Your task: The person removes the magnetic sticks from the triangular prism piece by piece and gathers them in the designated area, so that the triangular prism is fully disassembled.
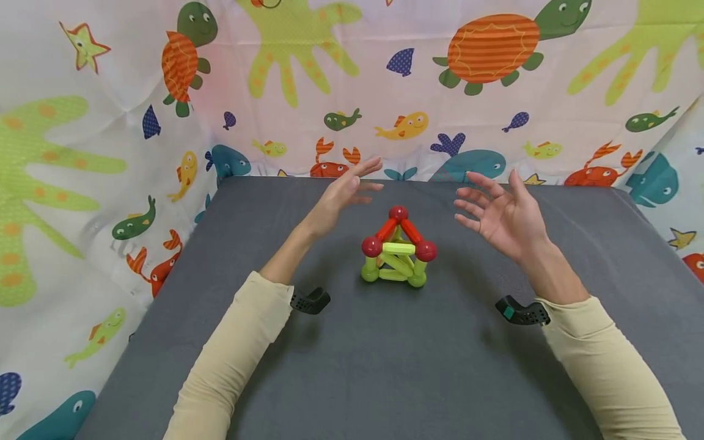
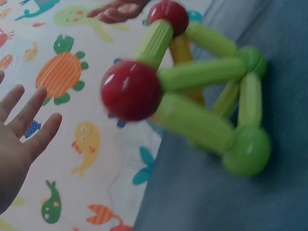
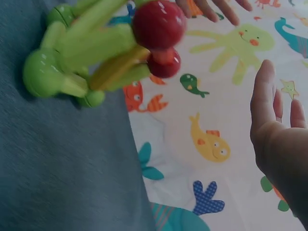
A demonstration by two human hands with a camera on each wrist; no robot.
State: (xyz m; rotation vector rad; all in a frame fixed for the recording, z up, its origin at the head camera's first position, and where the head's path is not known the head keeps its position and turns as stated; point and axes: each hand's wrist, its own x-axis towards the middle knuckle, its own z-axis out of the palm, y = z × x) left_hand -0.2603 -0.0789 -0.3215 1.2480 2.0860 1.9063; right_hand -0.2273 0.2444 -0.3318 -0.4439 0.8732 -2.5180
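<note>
Red and green, plastic-looking ball-and-stick frame (image 1: 398,249) stands on the worktop (image 1: 363,379), toward its far side, btwn the two hands & touching neither. Its green balls (image 1: 370,273) sit lowest, resting on the surface, so they prob. act as feet; lime rods (image 1: 392,275) link them and run up to the lower red balls (image 1: 426,250), likely bracing the sides. Red rods (image 1: 411,231) lean in to the top red ball (image 1: 398,212), giving a peaked shape. Wrist views also show a yellow-orange rod (image 2: 181,52) inside; what it joins, can't tell (partly hidden, bit blurred).

Left hand (image 1: 342,198) hovers to one side, fingers loosely extended, thumb apart, nothing held. Right hand (image 1: 506,214) is raised opp., palm turned inward, fingers spread wide & slightly bent, also w/o anything in it. W/ both clear of it, the frame bears its own wt., apparently b/c the base is broad enough.

Black wristbands (image 1: 311,301) sit at the cuffs of pale sleeves (image 1: 231,360), prob. cam mounts, set inward so each faces the work. Dark grey covering on the worktop makes the bright parts easy to pick out; sea-creature cloth (image 1: 352,55) hangs behind & at the sides, prob. as a screen.
</note>
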